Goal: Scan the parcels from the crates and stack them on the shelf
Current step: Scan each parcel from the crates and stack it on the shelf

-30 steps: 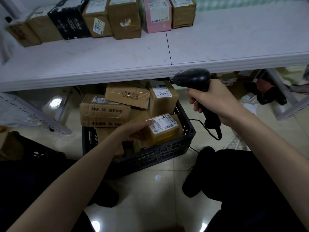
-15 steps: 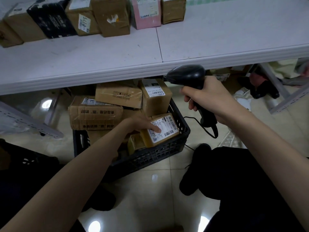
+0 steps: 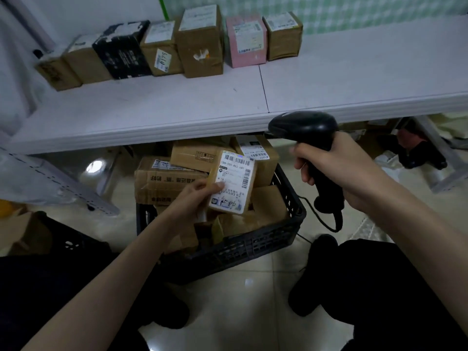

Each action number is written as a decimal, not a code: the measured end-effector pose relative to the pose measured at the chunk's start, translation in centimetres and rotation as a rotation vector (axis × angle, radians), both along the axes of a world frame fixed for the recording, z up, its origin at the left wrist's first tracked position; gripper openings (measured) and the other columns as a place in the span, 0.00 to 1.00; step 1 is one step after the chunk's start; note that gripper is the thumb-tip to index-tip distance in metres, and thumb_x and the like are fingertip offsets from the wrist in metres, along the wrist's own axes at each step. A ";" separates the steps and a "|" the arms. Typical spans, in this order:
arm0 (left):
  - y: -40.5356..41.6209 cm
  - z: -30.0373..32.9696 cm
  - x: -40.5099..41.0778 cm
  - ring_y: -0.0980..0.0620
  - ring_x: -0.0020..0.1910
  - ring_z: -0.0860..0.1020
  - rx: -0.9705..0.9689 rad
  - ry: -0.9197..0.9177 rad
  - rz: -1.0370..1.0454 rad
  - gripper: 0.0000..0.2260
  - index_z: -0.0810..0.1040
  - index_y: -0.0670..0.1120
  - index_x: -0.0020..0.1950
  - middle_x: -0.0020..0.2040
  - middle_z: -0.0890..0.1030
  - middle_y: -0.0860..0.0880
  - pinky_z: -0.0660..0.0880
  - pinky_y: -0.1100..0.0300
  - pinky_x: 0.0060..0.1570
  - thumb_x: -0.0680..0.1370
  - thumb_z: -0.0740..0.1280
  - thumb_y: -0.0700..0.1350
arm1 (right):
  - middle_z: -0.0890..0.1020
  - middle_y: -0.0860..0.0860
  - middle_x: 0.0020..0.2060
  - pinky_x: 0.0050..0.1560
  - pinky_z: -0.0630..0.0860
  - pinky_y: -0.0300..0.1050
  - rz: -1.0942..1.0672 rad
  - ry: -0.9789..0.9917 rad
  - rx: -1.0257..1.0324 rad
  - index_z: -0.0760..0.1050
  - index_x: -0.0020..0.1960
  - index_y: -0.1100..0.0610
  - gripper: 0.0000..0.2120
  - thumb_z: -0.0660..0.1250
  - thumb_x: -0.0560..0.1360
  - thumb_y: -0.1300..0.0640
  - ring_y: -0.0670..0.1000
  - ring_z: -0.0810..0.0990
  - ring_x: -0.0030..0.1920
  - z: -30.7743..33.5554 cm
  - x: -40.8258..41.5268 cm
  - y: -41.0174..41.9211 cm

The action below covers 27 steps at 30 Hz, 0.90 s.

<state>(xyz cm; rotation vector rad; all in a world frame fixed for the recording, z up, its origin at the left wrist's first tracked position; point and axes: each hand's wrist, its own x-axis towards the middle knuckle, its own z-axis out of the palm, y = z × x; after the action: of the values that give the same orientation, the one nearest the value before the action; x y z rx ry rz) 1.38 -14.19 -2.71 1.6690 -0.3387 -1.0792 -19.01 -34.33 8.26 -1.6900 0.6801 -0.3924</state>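
Both forearms reach forward from the near edge. The left hand (image 3: 193, 198) grips a small parcel (image 3: 233, 182) at its left side, thumb on the white label, and holds it upright above the black crate (image 3: 253, 245) full of brown boxes. The right hand (image 3: 336, 168) is curled around the handle of a black scanner (image 3: 304, 126), whose head points left; its cable is partly hidden. Farther, seven parcels stand in a row (image 3: 177, 49) on the white shelf (image 3: 329, 79).
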 end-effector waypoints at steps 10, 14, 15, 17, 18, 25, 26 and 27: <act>-1.1 4.0 0.3 0.46 0.55 0.86 -0.250 -0.119 0.238 0.25 0.75 0.43 0.67 0.57 0.86 0.45 0.83 0.54 0.53 0.71 0.77 0.39 | 0.80 0.53 0.31 0.31 0.71 0.44 0.017 -0.118 0.160 0.78 0.40 0.60 0.08 0.69 0.78 0.61 0.50 0.76 0.29 2.4 -0.1 4.5; -1.9 4.4 0.8 0.48 0.55 0.86 -0.257 -0.170 0.248 0.23 0.74 0.42 0.69 0.59 0.85 0.46 0.83 0.55 0.53 0.75 0.76 0.38 | 0.79 0.53 0.29 0.32 0.71 0.45 0.082 -0.101 0.127 0.78 0.39 0.61 0.09 0.69 0.78 0.61 0.50 0.76 0.28 2.3 0.1 5.7; -2.1 4.4 0.8 0.50 0.55 0.86 -0.251 -0.188 0.254 0.25 0.74 0.42 0.70 0.59 0.85 0.46 0.82 0.58 0.51 0.75 0.76 0.39 | 0.80 0.53 0.30 0.31 0.71 0.45 0.089 -0.100 0.117 0.78 0.39 0.61 0.10 0.69 0.78 0.61 0.50 0.76 0.28 2.3 0.2 5.8; -2.3 4.4 0.8 0.54 0.54 0.85 -0.233 -0.227 0.260 0.28 0.72 0.42 0.72 0.60 0.85 0.47 0.81 0.64 0.47 0.74 0.77 0.40 | 0.80 0.54 0.30 0.31 0.72 0.45 0.092 -0.096 0.095 0.78 0.38 0.63 0.11 0.69 0.78 0.61 0.50 0.76 0.28 2.4 0.3 6.0; -2.4 4.5 0.8 0.55 0.53 0.85 -0.221 -0.244 0.261 0.28 0.72 0.43 0.72 0.60 0.84 0.48 0.81 0.66 0.45 0.74 0.77 0.41 | 0.80 0.55 0.30 0.31 0.72 0.45 0.090 -0.094 0.083 0.78 0.38 0.65 0.12 0.69 0.78 0.60 0.51 0.76 0.28 2.4 0.3 6.0; -2.8 4.7 0.6 0.55 0.54 0.85 -0.210 -0.265 0.261 0.29 0.71 0.45 0.72 0.60 0.84 0.48 0.80 0.66 0.44 0.74 0.77 0.40 | 0.79 0.50 0.27 0.30 0.73 0.41 0.068 -0.083 0.066 0.78 0.38 0.61 0.11 0.70 0.78 0.58 0.48 0.77 0.27 2.9 0.3 5.5; -2.8 4.9 0.5 0.55 0.53 0.85 -0.211 -0.267 0.260 0.27 0.71 0.46 0.71 0.59 0.84 0.48 0.80 0.67 0.43 0.74 0.77 0.40 | 0.79 0.50 0.26 0.30 0.73 0.40 0.066 -0.085 0.068 0.78 0.38 0.60 0.11 0.70 0.78 0.58 0.48 0.76 0.27 2.9 0.2 5.4; -2.9 5.1 0.4 0.56 0.52 0.85 -0.213 -0.274 0.260 0.26 0.72 0.47 0.69 0.59 0.84 0.49 0.80 0.67 0.43 0.74 0.77 0.40 | 0.78 0.49 0.26 0.29 0.73 0.39 0.063 -0.090 0.071 0.78 0.38 0.60 0.11 0.70 0.78 0.58 0.48 0.76 0.26 2.9 0.2 5.4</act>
<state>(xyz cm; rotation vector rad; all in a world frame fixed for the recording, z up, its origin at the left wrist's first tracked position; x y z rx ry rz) 1.82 -17.04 2.38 1.6172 -0.3862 -0.6019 -18.81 -28.96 11.13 -1.6126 0.5673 -0.3934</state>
